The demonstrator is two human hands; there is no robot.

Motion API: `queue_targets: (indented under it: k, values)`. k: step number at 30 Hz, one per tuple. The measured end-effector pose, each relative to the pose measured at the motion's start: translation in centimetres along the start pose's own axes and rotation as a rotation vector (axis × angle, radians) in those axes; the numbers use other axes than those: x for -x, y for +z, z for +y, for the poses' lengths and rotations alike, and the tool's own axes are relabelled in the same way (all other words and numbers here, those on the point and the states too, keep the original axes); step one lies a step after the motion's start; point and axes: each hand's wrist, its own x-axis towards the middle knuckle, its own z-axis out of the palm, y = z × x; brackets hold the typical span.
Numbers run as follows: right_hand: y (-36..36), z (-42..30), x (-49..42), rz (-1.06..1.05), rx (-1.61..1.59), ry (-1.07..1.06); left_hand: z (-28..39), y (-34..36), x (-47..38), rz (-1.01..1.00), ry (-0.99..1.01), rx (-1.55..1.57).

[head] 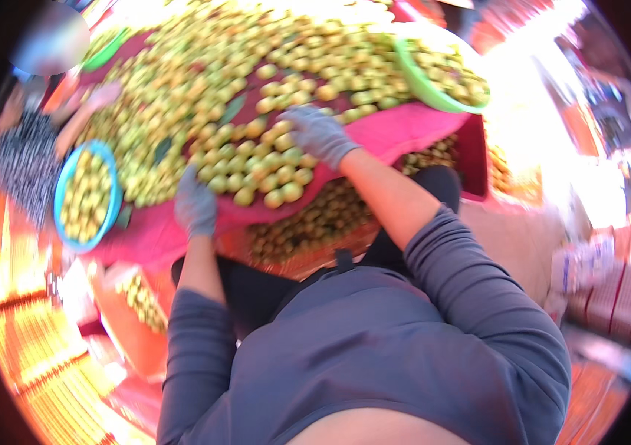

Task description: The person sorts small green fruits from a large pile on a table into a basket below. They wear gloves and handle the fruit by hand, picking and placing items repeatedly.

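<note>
Small round yellow-green fruits (254, 167) lie in a loose cluster between my two hands, on a dark red and pink cloth (404, 128). My left hand (195, 203), in a grey knit glove, is at the cluster's left side with its fingers pointing away from me. Reaching over the right side, my right hand (318, 133) wears a matching glove, and its curved fingertips touch or nearly touch the fruits. Neither hand visibly grips a fruit, though blur softens the fingers. A green leaf (233, 109) lies among the fruits beyond.
A green basin (421, 89) of fruit stands at the back right, a blue basin (116, 192) of fruit at the left. Below the cloth's edge, an orange crate (293, 264) holds more fruit near my legs. Another person's arm (76, 125) reaches in at the left.
</note>
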Motion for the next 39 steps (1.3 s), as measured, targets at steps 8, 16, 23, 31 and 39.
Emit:
queue_targets:
  k: [8,16,23,31,39]
  values:
    - [1.9,-4.1,6.7,-0.109,0.480,-0.033,-1.2,-0.7,1.1,0.024,0.051,0.122]
    - [0.9,-8.8,3.6,-0.292,0.276,0.073,1.6,-2.0,0.5,-0.128,-0.027,-0.096]
    - [3.9,-11.7,0.0,-0.710,0.466,0.121,1.9,-2.3,0.3,-0.167,-0.104,-0.199]
    - [2.6,-5.8,9.5,-0.534,0.360,-0.086,3.5,-3.7,-1.1,-0.405,-0.125,-0.270]
    - [-2.8,-5.2,7.0,-0.105,-0.085,0.344,1.4,-0.6,1.0,-0.376,0.284,-0.025]
